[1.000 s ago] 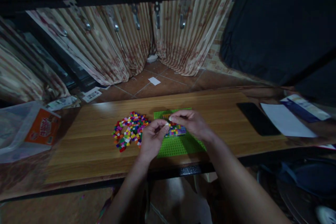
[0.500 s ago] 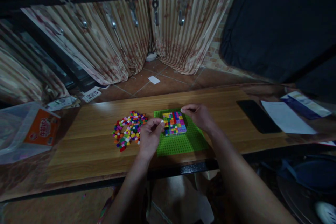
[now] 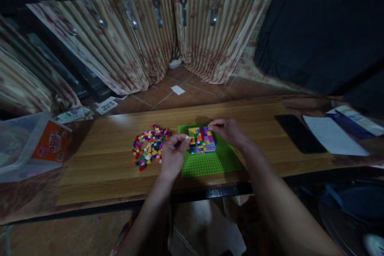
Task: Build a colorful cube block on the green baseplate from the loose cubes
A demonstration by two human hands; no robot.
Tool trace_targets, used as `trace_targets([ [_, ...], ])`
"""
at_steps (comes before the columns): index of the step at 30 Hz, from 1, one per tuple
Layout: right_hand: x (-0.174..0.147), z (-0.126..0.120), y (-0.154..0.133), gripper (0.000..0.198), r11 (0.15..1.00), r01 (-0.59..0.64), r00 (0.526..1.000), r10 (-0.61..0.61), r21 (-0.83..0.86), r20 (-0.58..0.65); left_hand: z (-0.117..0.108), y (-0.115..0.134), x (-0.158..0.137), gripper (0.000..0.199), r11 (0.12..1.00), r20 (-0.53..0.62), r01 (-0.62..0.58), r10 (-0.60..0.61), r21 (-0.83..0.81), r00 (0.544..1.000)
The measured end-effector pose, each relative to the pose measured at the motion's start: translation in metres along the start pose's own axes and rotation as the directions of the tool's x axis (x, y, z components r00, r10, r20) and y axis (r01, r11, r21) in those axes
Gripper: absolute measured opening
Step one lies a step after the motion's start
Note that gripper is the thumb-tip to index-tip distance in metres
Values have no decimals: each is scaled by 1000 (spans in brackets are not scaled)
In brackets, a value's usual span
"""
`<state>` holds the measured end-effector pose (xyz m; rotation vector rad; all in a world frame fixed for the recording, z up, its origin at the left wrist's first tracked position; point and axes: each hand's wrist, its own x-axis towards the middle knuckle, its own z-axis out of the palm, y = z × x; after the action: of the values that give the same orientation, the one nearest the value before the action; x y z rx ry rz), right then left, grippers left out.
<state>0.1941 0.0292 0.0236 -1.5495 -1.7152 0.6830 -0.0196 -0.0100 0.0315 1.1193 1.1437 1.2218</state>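
Observation:
A square block of many-coloured toy bricks (image 3: 201, 140) sits on a green baseplate (image 3: 210, 166). My left hand (image 3: 174, 154) is at the block's left edge, thumb and finger pinched on a small white brick (image 3: 187, 137). At the block's far right corner is my right hand (image 3: 229, 131), its fingertips pinched together and close to or touching the corner. What those fingertips hold is too small to make out now. A loose pile of small coloured bricks (image 3: 150, 144) lies just left of my left hand.
On the wooden board (image 3: 105, 168) a black flat slab (image 3: 300, 134) lies to the right, beside white paper (image 3: 333, 136). A clear plastic tub (image 3: 24, 144) with an orange label stands at the far left. The table's dark front edge (image 3: 210, 193) runs below my forearms.
My right fingertips have come down onto or close to the block's far right corner; the pale brick seen in them before is now hidden. My left hand keeps its white brick. The view has shifted slightly.

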Motion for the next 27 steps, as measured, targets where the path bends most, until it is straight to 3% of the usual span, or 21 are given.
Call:
trace_targets([
  [12,4,2,2,16,998,49,996,-51,31,74,1,-4,1,14,1000,5,5,-5,-13,1000],
  [18,0,10,13,19,989,-14,998,4,147,69,-1,-7,1,13,1000,-1,-7,7,-22,1000],
  [21,-3,7,11,24,980,-48,999,46,194,16,-1,-7,1,11,999,3,-26,26,-36,1000],
  [25,-9,2,-10,22,960,-12,987,56,279,-149,0,-4,1,12,998,-3,-33,32,-60,999],
  [27,-14,4,-25,19,938,-4,989,55,347,-135,1,-2,0,13,997,-4,-38,38,-73,999],
])
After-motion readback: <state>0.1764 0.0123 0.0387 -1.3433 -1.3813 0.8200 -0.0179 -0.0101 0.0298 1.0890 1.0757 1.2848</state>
